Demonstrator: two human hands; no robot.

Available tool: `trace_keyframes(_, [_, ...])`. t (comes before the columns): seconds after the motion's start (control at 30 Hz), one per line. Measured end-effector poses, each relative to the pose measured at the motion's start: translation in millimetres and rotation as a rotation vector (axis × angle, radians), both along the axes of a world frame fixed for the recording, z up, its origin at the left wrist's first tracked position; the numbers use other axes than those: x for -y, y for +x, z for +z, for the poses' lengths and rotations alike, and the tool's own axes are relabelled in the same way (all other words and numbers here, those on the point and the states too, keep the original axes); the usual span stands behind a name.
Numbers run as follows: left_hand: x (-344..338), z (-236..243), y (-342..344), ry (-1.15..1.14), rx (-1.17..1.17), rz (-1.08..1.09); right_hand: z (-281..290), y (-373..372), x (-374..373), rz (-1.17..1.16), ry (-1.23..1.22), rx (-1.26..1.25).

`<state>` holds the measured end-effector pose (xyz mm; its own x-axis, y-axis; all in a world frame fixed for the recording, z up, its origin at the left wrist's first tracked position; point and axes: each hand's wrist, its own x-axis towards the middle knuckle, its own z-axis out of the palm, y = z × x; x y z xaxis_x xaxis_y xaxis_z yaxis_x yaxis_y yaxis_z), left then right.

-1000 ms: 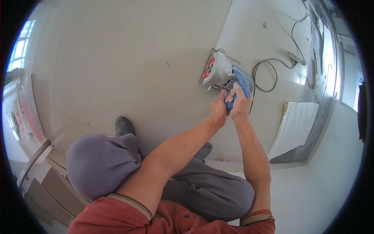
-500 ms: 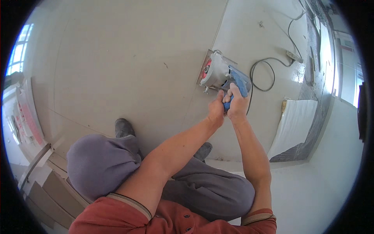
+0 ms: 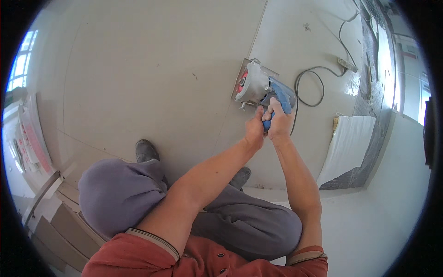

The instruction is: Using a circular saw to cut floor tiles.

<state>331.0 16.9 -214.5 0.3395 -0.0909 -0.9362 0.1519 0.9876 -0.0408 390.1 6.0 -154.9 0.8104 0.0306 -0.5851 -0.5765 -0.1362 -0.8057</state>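
A circular saw point(image 3: 251, 85) with a grey guard, a red centre and a blue handle rests its flat metal base on the large beige floor tiles point(image 3: 138, 83). Its base lies along a tile seam. My right hand point(image 3: 280, 121) is closed around the blue handle, fingers wrapped over it. Beside it my left hand point(image 3: 254, 129) grips the lower end of the same handle, thumb pointing forward. The hands partly hide the handle, and the blade cannot be seen. Both forearms reach forward across my bent knees.
A dark cable point(image 3: 318, 74) loops right of the saw toward a power strip point(image 3: 347, 64). A white sheet point(image 3: 350, 141) lies over rough dark floor point(image 3: 344, 182) near the right wall point(image 3: 401, 161). Stacked boards point(image 3: 69, 226) stand at the lower left, near a red-and-white package point(image 3: 34, 138).
The whole view has shifted very slightly. Both hands keep their hold on the saw, which shows no clear movement along the floor.
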Motion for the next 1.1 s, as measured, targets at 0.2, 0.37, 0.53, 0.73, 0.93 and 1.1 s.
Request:
trace_keyframes(0.2, [-2.7, 6.0, 1.7, -0.006, -0.003, 0.013, 2.2, 1.0, -0.9, -0.016, -0.006, -0.004])
trace_keyframes(0.37, [-4.3, 3.8, -2.0, -0.026, 0.039, 0.033, 5.0, -0.6, -7.2, -0.048, 0.001, -0.002])
trace_keyframes(0.53, [-6.8, 8.9, -0.2, -0.007, 0.048, -0.016, 6.2, 0.4, -7.0, -0.051, -0.012, 0.003])
trace_keyframes(0.73, [-9.8, 6.4, -0.1, 0.02, 0.035, -0.082, 4.5, 0.7, -8.1, -0.02, -0.009, 0.012])
trace_keyframes(0.93, [-13.3, 16.1, 1.0, -0.004, 0.035, -0.09, 2.9, 2.1, -4.8, -0.019, -0.024, 0.012])
trace_keyframes(1.1, [-12.4, 9.2, -1.5, -0.007, 0.054, -0.075, 1.7, 2.4, -6.2, -0.003, -0.02, 0.008])
